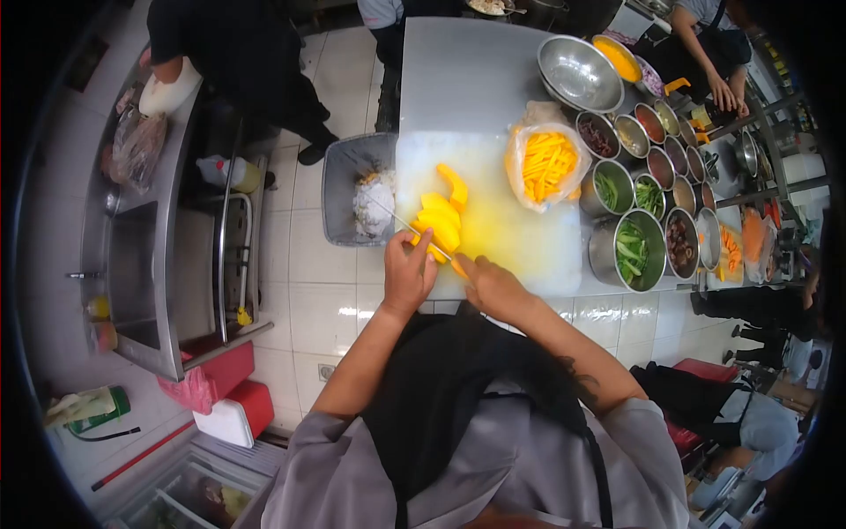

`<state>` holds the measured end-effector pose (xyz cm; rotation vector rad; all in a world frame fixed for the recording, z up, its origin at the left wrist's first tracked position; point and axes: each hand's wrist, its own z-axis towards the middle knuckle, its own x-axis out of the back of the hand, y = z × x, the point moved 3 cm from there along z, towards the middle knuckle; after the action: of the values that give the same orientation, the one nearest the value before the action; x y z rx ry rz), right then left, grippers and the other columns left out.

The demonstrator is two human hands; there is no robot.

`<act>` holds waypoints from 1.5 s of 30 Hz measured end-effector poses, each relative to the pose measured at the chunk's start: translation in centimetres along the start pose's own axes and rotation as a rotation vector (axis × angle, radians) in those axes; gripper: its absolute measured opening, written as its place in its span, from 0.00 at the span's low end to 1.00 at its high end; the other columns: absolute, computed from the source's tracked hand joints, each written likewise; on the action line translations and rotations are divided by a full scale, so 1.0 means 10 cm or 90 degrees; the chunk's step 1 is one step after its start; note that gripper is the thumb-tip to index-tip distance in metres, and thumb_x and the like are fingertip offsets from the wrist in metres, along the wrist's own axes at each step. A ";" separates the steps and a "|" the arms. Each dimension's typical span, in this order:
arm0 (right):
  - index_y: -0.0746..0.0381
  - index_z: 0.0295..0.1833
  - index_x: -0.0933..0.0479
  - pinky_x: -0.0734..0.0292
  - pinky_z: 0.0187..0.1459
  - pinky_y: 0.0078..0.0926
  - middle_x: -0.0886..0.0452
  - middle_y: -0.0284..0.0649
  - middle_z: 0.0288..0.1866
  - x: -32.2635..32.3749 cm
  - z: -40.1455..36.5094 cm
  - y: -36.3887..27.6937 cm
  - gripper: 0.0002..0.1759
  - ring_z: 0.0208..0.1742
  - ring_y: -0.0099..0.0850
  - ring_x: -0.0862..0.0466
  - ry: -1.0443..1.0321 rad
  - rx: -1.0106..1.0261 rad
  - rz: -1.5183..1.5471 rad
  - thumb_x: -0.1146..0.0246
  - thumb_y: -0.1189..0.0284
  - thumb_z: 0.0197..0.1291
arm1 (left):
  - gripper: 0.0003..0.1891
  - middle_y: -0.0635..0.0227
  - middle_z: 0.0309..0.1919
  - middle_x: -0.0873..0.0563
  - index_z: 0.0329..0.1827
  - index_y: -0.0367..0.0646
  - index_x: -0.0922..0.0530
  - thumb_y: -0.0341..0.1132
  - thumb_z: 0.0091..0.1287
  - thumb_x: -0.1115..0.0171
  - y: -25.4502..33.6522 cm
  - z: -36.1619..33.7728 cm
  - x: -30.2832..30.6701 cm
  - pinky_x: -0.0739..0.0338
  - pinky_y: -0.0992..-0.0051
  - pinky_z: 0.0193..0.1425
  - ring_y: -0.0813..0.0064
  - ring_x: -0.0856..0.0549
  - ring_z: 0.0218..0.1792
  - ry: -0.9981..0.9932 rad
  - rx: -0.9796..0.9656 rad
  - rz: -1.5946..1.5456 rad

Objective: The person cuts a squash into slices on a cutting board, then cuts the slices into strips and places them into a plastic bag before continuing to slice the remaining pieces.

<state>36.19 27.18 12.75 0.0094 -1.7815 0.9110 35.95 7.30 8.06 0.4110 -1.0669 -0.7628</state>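
My right hand (495, 286) is closed round the orange handle of a knife (404, 225), whose thin blade points up and to the left. Under the blade, my left hand (411, 271) presses its fingers on a piece of yellow-orange squash (431, 249) near the left edge of the white cutting board (520, 251). Just beyond the fingers lie more smooth yellow squash pieces (440, 219), and a curved orange strip (455, 185) rests past them. To the right on the board stands an open plastic bag (514, 167) filled with cut orange sticks (550, 166).
A grey bin (338, 198) with scraps stands against the table's left side. Metal pots of chopped vegetables (631, 251) crowd the right side, below a large steel bowl (577, 70). A sink (137, 264) is at far left. Other people stand around, one (233, 62) near the bin.
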 end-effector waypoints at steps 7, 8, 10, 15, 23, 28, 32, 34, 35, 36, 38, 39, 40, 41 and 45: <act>0.64 0.71 0.28 0.17 0.46 0.52 0.17 0.58 0.43 -0.01 0.03 0.03 0.26 0.43 0.56 0.13 -0.005 -0.003 0.001 0.40 0.78 0.67 | 0.23 0.49 0.58 0.25 0.65 0.37 0.18 0.25 0.65 0.32 0.00 -0.01 0.01 0.24 0.59 0.64 0.51 0.22 0.57 0.016 0.019 -0.034; 0.65 0.70 0.28 0.17 0.46 0.51 0.17 0.57 0.42 0.01 0.02 0.02 0.25 0.43 0.55 0.13 0.004 0.000 -0.005 0.39 0.78 0.67 | 0.22 0.49 0.58 0.25 0.64 0.37 0.18 0.25 0.65 0.32 0.01 -0.01 0.02 0.24 0.59 0.64 0.51 0.22 0.56 0.013 0.019 -0.034; 0.64 0.69 0.27 0.17 0.46 0.50 0.17 0.56 0.43 0.12 0.02 -0.07 0.25 0.44 0.54 0.13 0.021 0.006 -0.040 0.39 0.77 0.67 | 0.21 0.49 0.58 0.24 0.62 0.38 0.18 0.26 0.64 0.31 -0.02 -0.01 0.01 0.24 0.58 0.63 0.51 0.21 0.56 0.017 0.017 -0.036; 0.60 0.68 0.22 0.18 0.54 0.47 0.19 0.53 0.53 1.12 0.17 -1.05 0.27 0.50 0.54 0.15 0.033 0.224 0.027 0.32 0.76 0.61 | 0.22 0.49 0.57 0.24 0.61 0.38 0.16 0.28 0.62 0.30 -0.21 -0.13 -0.16 0.23 0.58 0.61 0.51 0.21 0.55 0.021 0.096 -0.132; 0.62 0.43 0.13 0.23 0.31 0.31 0.18 0.42 0.39 2.13 -0.19 -2.48 0.14 0.33 0.29 0.19 0.216 0.481 -0.083 0.33 0.64 0.60 | 0.21 0.48 0.57 0.26 0.61 0.37 0.17 0.27 0.63 0.33 -0.10 -0.03 -0.06 0.24 0.59 0.63 0.50 0.22 0.57 0.011 0.020 -0.046; 0.47 0.60 0.20 0.23 0.37 0.31 0.18 0.38 0.54 2.25 -0.33 -2.36 0.26 0.32 0.30 0.22 0.173 0.480 -0.157 0.32 0.68 0.50 | 0.21 0.49 0.57 0.25 0.61 0.37 0.17 0.27 0.63 0.32 -0.08 -0.02 -0.04 0.24 0.58 0.63 0.51 0.22 0.56 0.011 0.032 -0.056; 0.46 0.58 0.20 0.27 0.33 0.22 0.19 0.38 0.52 2.34 -0.46 -2.21 0.25 0.30 0.28 0.27 0.203 0.488 -0.196 0.32 0.67 0.50 | 0.22 0.49 0.56 0.25 0.61 0.38 0.17 0.27 0.62 0.31 -0.09 -0.02 -0.05 0.24 0.58 0.64 0.50 0.22 0.57 0.021 0.028 -0.036; 0.44 0.59 0.21 0.26 0.33 0.23 0.20 0.40 0.53 2.15 -0.43 -2.26 0.25 0.32 0.30 0.26 0.305 0.461 -0.120 0.33 0.66 0.52 | 0.21 0.49 0.56 0.25 0.60 0.38 0.17 0.27 0.62 0.30 -0.05 -0.03 -0.02 0.24 0.58 0.64 0.50 0.22 0.57 0.025 0.029 -0.046; 0.43 0.60 0.21 0.26 0.34 0.24 0.20 0.41 0.53 2.05 -0.41 -2.27 0.24 0.32 0.31 0.25 0.355 0.449 -0.079 0.34 0.65 0.54 | 0.21 0.49 0.56 0.25 0.60 0.39 0.17 0.27 0.62 0.30 -0.05 -0.01 -0.01 0.24 0.58 0.64 0.50 0.22 0.57 0.024 0.023 -0.061; 0.43 0.61 0.22 0.26 0.33 0.25 0.20 0.42 0.53 2.00 -0.35 -2.31 0.25 0.33 0.31 0.25 0.375 0.434 -0.045 0.35 0.66 0.54 | 0.22 0.49 0.56 0.24 0.60 0.39 0.16 0.27 0.61 0.30 -0.08 -0.01 -0.03 0.24 0.58 0.64 0.50 0.22 0.56 0.024 0.018 -0.046; 0.42 0.65 0.24 0.27 0.33 0.26 0.20 0.44 0.55 2.17 -0.42 -2.31 0.28 0.34 0.33 0.24 0.191 0.467 -0.096 0.36 0.67 0.57 | 0.22 0.50 0.56 0.24 0.60 0.39 0.16 0.27 0.61 0.30 -0.09 -0.02 -0.06 0.24 0.58 0.65 0.50 0.22 0.56 0.023 0.024 -0.045; 0.41 0.67 0.25 0.27 0.33 0.27 0.21 0.45 0.57 2.25 -0.47 -2.31 0.29 0.35 0.34 0.24 0.098 0.478 -0.116 0.37 0.68 0.58 | 0.22 0.50 0.56 0.24 0.60 0.39 0.16 0.27 0.61 0.30 -0.08 -0.02 -0.06 0.24 0.58 0.65 0.50 0.22 0.56 0.030 0.031 -0.035; 0.41 0.69 0.25 0.27 0.33 0.28 0.21 0.46 0.58 2.27 -0.43 -2.16 0.30 0.35 0.34 0.24 0.128 0.565 -0.209 0.37 0.69 0.59 | 0.21 0.51 0.56 0.24 0.60 0.40 0.16 0.28 0.61 0.31 -0.08 -0.02 -0.06 0.25 0.58 0.64 0.51 0.22 0.56 0.030 0.034 -0.049; 0.43 0.68 0.25 0.23 0.35 0.32 0.21 0.45 0.60 2.28 -0.46 -2.19 0.30 0.38 0.34 0.22 0.130 0.500 -0.148 0.35 0.68 0.58 | 0.21 0.51 0.56 0.24 0.60 0.40 0.16 0.28 0.61 0.30 -0.09 -0.02 -0.03 0.24 0.58 0.64 0.51 0.22 0.56 0.030 0.031 -0.046; 0.57 0.65 0.20 0.17 0.40 0.39 0.18 0.45 0.52 2.24 -0.47 -1.80 0.26 0.42 0.39 0.15 0.078 0.308 0.033 0.29 0.71 0.59 | 0.21 0.51 0.56 0.24 0.60 0.41 0.16 0.30 0.62 0.30 -0.08 -0.04 -0.02 0.25 0.58 0.64 0.52 0.22 0.56 0.038 0.031 -0.046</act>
<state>38.18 26.30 41.75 0.2139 -1.4195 1.3314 35.97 6.92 7.22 0.5139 -1.0204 -0.7856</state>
